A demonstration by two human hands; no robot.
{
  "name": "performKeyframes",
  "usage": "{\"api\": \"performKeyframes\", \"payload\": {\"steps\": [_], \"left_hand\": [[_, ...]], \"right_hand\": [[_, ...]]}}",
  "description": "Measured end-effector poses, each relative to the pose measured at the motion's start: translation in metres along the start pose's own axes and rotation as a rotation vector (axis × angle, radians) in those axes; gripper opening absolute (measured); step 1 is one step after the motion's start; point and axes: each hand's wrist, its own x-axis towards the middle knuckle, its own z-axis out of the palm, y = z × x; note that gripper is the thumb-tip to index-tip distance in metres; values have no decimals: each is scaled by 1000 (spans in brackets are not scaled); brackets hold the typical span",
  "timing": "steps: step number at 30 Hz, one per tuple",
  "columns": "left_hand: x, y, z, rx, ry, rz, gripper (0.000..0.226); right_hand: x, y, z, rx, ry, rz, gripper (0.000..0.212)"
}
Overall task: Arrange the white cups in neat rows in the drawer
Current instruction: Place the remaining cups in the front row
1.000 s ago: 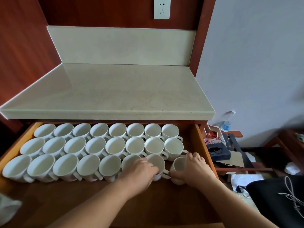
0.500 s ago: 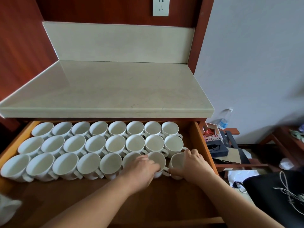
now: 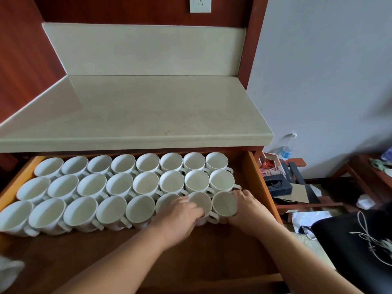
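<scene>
Right, we're down at the front right corner of the drawer (image 3: 254,177), and it looks like the finish. The white cups (image 3: 146,181) stand mouth-up in three rows running from the drawer's left side to its right: eight along the back, eight in the middle, and the front row filling to match.

The right hand (image 3: 248,211) has its fingers curled round the far side of the end cup (image 3: 224,203), gripping it between the seventh cup and the drawer's right side. A second ago that cup sat half hidden under the hand, angled off the line. Now its whole mouth shows and it touches its neighbour. It has been drawn in and straightened!

The left hand (image 3: 178,215) hasn't budged. Its fingers hook over the near rim of the seventh cup (image 3: 199,204), holding it firm, and the palm covers much of the sixth.

So what does that mean? The front row now counts eight, level with the two behind, and I'd call the job all but done. What's left, I'd judge, is a small nudge to square the last two, then letting go. Handles sit tight together here, so a careless release could knock the line.

Above the drawer's back edge runs the pale counter (image 3: 148,107), and a water bottle (image 3: 286,149) stands off to the right.
</scene>
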Motion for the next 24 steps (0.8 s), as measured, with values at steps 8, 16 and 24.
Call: {"api": "performKeyframes", "payload": {"steps": [8,16,24], "left_hand": [[-14,-11,-15,-152,52,-273,50],[-34,-17,-19,11,-5,-361,36],[-34,-7,-22,45,22,-347,22]], "right_hand": [[1,12,-6,28,-45,-50,101],[8,10,-8,121,-73,-2,92],[7,8,-7,111,-80,3,88]]}}
